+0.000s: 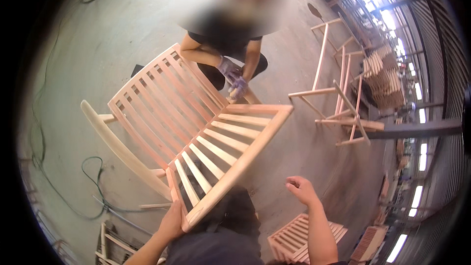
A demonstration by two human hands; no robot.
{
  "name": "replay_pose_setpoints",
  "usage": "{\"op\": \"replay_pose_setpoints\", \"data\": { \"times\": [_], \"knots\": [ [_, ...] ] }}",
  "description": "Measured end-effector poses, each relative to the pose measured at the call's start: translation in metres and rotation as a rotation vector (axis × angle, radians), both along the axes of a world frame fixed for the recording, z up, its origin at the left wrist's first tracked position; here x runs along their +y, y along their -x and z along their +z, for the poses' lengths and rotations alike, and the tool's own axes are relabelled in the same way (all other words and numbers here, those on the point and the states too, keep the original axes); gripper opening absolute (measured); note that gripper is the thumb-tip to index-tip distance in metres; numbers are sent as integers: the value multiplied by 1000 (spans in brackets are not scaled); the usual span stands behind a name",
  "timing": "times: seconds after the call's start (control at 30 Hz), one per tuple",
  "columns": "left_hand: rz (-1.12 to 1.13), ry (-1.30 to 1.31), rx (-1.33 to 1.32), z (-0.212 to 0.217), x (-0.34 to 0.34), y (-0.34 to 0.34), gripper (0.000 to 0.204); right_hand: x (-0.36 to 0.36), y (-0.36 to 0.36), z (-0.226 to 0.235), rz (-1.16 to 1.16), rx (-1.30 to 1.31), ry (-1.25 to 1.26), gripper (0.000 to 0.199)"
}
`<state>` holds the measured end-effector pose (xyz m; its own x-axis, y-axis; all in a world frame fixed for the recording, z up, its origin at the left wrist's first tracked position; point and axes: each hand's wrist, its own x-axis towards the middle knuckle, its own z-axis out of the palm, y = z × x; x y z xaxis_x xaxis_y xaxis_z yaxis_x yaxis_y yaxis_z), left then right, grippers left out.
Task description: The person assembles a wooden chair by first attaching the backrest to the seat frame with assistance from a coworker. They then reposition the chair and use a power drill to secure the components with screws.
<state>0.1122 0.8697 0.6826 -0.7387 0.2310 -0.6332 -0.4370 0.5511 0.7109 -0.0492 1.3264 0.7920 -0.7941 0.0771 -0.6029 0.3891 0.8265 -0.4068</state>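
Observation:
A slatted wooden chair (248, 159) is tilted in front of me, with a slatted backrest and seat joined at an angle. My left hand (172, 222) grips the near left corner of the seat frame. My right hand (301, 191) hangs in the air right of the seat, fingers loosely bent, with nothing visible in it. A curved wooden armrest piece (122, 152) runs along the chair's left side. Across from me a crouching person (223, 32) in purple-grey gloves (237, 82) has both hands by the chair's right side, where the back meets the seat; what they hold is hidden.
Bare wooden frames (338, 83) stand at right, near stacked wooden parts (385, 78). Slatted panels (294, 238) lie below my right forearm. A green hose (83, 167) and cable loop over the floor at left. Another wooden frame (115, 243) is at lower left.

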Motion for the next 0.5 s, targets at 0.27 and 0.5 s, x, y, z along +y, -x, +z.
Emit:
{"op": "replay_pose_setpoints", "data": {
  "times": [0.27,0.5],
  "knots": [
    [791,-113,-282,4,24,-19,50,62,171,-87,-327,-123,158,41],
    [1667,-691,-502,11,49,-14,36,57,333,-169,-561,-390,378,48]
  ]
}}
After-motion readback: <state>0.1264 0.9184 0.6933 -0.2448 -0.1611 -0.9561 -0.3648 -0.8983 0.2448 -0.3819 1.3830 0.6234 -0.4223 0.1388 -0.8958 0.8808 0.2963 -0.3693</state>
